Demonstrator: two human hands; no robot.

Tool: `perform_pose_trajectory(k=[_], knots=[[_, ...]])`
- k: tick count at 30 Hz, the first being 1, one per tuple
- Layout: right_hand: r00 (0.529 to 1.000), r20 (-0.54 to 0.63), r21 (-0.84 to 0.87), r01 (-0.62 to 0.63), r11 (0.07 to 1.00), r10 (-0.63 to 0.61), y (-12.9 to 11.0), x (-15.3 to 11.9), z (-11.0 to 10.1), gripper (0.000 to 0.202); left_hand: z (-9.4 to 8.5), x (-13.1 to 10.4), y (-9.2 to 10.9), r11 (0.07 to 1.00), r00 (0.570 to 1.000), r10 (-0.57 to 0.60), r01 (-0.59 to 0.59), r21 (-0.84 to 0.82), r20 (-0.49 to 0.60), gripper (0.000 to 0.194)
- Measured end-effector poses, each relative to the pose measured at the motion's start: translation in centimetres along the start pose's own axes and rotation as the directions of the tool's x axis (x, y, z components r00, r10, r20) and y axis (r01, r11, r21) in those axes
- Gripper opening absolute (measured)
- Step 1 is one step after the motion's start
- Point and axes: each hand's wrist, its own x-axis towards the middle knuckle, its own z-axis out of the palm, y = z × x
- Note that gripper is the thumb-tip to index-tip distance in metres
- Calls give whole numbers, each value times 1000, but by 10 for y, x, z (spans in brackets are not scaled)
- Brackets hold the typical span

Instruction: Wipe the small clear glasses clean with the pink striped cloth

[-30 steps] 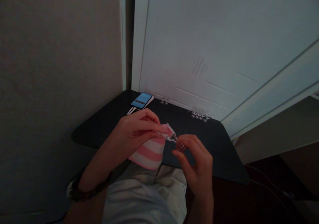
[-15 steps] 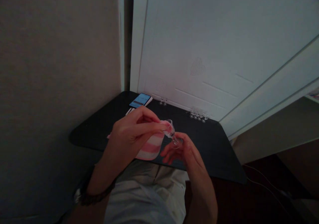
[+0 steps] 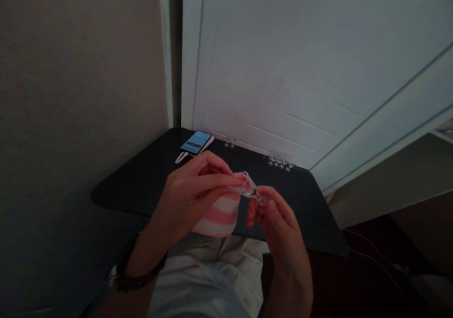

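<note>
A small clear stemmed glass (image 3: 252, 189) lies tilted between my hands, its bowl toward the left and its foot toward the right. My right hand (image 3: 279, 216) pinches the glass by its stem and foot. With its fingertips at the bowl, my left hand (image 3: 198, 186) grips a pink-and-white striped cloth (image 3: 220, 216). Some of the pink cloth is pushed inside the bowl, and the remainder hangs below my left hand. My left palm hides part of the cloth.
A black table (image 3: 141, 176) stands against a white panel (image 3: 247, 63). A lit phone (image 3: 196, 142) rests on a white object at the back left. Several small glasses (image 3: 281, 163) line the back right edge, and a couple more (image 3: 230, 143) stand farther left.
My right hand has closed its fingers on the foot of the glass and shifted slightly right. The glass has tipped closer to level, and the left hand with the cloth moved a little right.
</note>
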Motion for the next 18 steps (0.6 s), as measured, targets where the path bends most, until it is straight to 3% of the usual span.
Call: perform_pose_trajectory(k=[8, 18], knots=[[954, -155, -388, 180, 904, -257, -10, -5, 5, 15, 8, 4, -7, 998, 990, -59, 56, 23, 130, 22], [897, -15, -547, 363, 754, -442, -11, -5, 8, 17, 7, 5, -11, 985, 983, -100, 120, -125, 151, 17]])
